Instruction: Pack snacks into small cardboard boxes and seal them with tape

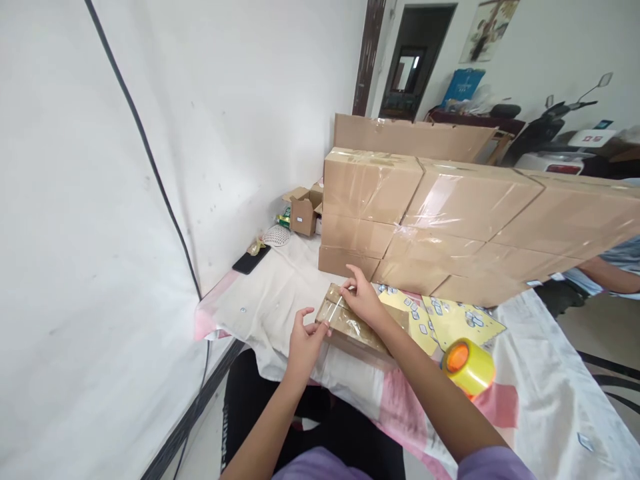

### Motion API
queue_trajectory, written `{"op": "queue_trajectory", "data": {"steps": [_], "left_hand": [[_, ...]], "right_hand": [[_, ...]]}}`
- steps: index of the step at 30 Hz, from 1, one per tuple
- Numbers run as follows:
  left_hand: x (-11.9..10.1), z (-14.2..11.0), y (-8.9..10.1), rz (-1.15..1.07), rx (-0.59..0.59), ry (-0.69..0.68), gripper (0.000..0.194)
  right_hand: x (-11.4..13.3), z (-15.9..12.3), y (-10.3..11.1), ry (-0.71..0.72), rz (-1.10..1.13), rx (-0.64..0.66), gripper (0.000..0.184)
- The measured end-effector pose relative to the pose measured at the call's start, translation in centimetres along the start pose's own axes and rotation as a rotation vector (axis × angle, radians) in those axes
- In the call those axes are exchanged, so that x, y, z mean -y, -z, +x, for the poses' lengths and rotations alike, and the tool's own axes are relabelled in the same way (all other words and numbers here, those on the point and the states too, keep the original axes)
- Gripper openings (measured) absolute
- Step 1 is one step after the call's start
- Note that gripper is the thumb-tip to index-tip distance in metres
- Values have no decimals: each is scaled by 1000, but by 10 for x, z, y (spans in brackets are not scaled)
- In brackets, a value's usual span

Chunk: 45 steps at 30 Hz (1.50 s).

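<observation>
A small cardboard box (356, 325) wrapped in clear tape lies on the cloth-covered table (270, 293) in front of me. My left hand (306, 340) grips the box's near left corner, fingers curled on its edge. My right hand (363, 297) rests on the box's far top edge, fingertips pressed on the tape there. A yellow roll of packing tape (469, 365) with an orange core lies on the table to the right of my right forearm. Yellow sticker sheets (450, 320) lie flat just beyond the box.
A tall stack of taped cartons (450, 220) fills the table behind the box. A black phone (251, 260), a white mesh item (277, 235) and a small open carton (304, 212) sit by the wall. Another person's arm (613, 273) shows at right, a scooter (555, 133) behind.
</observation>
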<state>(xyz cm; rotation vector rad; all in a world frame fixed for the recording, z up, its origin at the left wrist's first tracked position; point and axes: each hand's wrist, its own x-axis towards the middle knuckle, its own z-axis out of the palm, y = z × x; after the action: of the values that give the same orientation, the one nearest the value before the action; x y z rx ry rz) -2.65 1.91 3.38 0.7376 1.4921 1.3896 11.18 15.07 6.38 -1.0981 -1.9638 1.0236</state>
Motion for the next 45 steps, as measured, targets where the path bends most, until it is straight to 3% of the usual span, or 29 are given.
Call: {"op": "queue_trajectory", "data": {"steps": [7, 24, 31, 34, 38, 42, 45], "left_hand": [[10, 6, -3, -18, 7, -38, 53], [25, 18, 0, 0, 62, -92, 51], [43, 27, 5, 64, 165, -70, 67], [61, 27, 9, 155, 130, -85, 65], [76, 16, 13, 303, -12, -163, 49], [53, 9, 18, 464, -185, -301, 45], [19, 14, 15, 629, -160, -480, 46]], "right_hand": [[-5, -1, -4, 50, -109, -79, 51], [-6, 2, -5, -39, -87, -171, 50], [-6, 3, -6, -36, -122, -169, 49], [-8, 6, -5, -45, -168, -192, 61], [-13, 11, -2, -69, -226, -210, 83], [-17, 13, -2, -111, -247, -158, 73], [-17, 12, -3, -134, -257, -124, 65]]}}
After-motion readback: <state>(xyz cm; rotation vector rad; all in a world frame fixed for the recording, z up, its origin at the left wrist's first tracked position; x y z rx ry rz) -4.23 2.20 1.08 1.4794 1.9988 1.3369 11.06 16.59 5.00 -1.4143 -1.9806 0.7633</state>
